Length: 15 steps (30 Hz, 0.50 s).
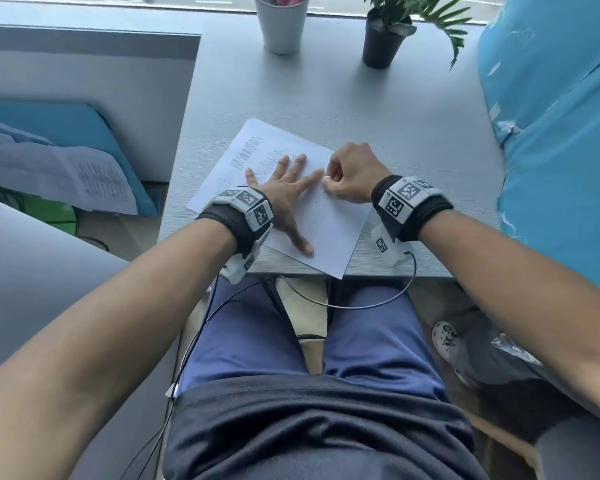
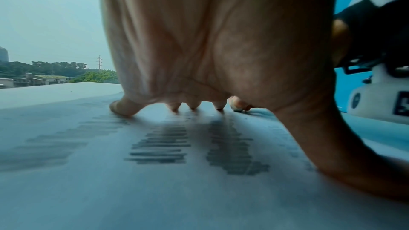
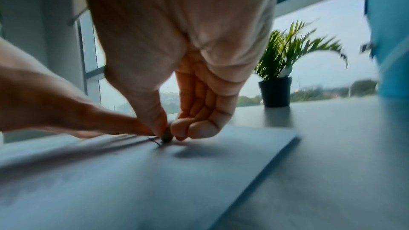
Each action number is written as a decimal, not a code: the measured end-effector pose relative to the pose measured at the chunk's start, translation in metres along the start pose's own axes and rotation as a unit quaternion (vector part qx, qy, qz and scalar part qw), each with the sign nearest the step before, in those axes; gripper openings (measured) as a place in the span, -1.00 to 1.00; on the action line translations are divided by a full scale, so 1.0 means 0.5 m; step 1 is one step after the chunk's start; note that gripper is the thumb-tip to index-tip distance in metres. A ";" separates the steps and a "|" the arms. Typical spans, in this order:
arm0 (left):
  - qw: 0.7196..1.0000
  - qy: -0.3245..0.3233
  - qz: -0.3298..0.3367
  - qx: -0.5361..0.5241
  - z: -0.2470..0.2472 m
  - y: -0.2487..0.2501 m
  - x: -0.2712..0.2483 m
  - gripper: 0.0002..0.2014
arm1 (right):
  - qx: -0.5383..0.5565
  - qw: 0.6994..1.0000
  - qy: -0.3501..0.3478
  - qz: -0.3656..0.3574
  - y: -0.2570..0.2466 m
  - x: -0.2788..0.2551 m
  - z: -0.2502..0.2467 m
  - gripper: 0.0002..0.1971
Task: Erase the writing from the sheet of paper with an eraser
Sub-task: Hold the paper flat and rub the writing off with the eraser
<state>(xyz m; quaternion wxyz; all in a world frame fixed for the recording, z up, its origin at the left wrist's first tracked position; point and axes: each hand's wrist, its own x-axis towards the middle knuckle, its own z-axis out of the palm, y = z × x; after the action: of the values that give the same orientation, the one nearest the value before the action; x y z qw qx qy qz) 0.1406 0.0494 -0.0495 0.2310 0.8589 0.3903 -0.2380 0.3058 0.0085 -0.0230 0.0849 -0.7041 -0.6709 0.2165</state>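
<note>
A white sheet of paper (image 1: 321, 223) with blocks of dark writing (image 2: 161, 144) lies tilted on the grey desk (image 1: 413, 133). My left hand (image 1: 284, 188) lies flat on the sheet with fingers spread, pressing it down. My right hand (image 1: 347, 174) pinches a small eraser (image 3: 166, 137) between thumb and fingers, its tip on the paper beside the left index fingertip. In the head view only a white bit of the eraser (image 1: 326, 178) shows. A short dark mark (image 3: 155, 141) sits on the paper right at the eraser.
A white cup (image 1: 283, 24) and a potted plant (image 1: 387, 39) stand at the desk's far edge by the window. A blue bag-like mass (image 1: 561, 133) fills the right side. Printed papers (image 1: 77, 174) lie on a blue surface left of the desk.
</note>
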 end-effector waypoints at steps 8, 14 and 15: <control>1.000 0.001 0.003 0.003 0.003 -0.002 0.005 0.62 | 0.013 0.993 -0.095 -0.075 -0.047 -0.065 0.032 -0.86; 1.000 0.001 -0.007 0.001 0.003 0.002 0.008 0.64 | -0.018 0.999 -0.024 -0.044 -0.031 -0.032 0.023 -0.84; 1.000 -0.001 -0.009 0.006 0.003 0.003 0.009 0.64 | -0.008 0.996 -0.060 -0.068 -0.049 -0.057 0.041 -0.85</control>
<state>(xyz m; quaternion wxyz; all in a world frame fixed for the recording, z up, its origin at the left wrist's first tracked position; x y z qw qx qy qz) 0.1440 0.0502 -0.0528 0.2237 0.8568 0.3960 -0.2429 0.2747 -0.0207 -0.0258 0.0533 -0.6435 -0.7227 0.2465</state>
